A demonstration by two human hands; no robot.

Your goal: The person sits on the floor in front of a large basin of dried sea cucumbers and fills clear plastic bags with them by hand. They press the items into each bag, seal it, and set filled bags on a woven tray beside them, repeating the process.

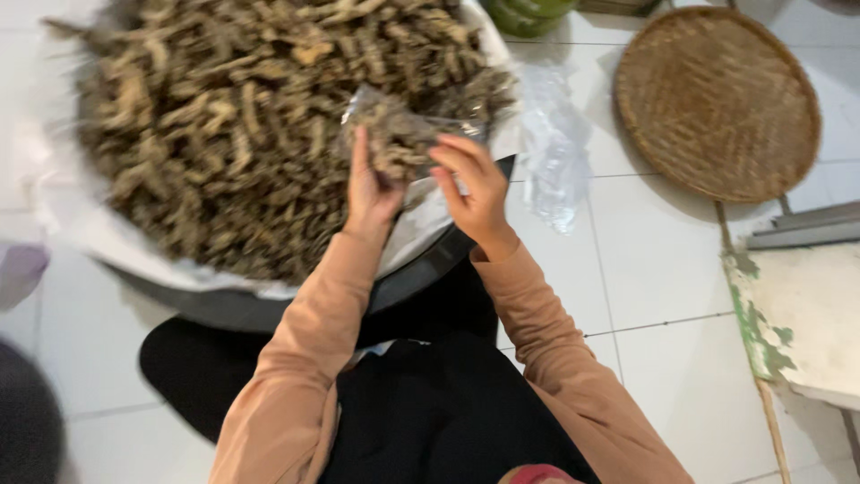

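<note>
A clear plastic bag (394,134) part-filled with dried brown root pieces is held up between both hands. My left hand (369,193) grips its lower left side, fingers pointing up. My right hand (473,188) pinches its right edge. Both sleeves are peach coloured. Behind the bag lies a big heap of dried roots (224,116) on white sheeting inside a wide dark round tray (242,309), which sits in front of my knees.
A round woven bamboo tray (717,103) lies on the white tiled floor at the right. Crumpled clear plastic bags (555,152) lie beside the heap. A worn white and green board (797,314) stands at the right edge. Green items (528,13) sit at the top.
</note>
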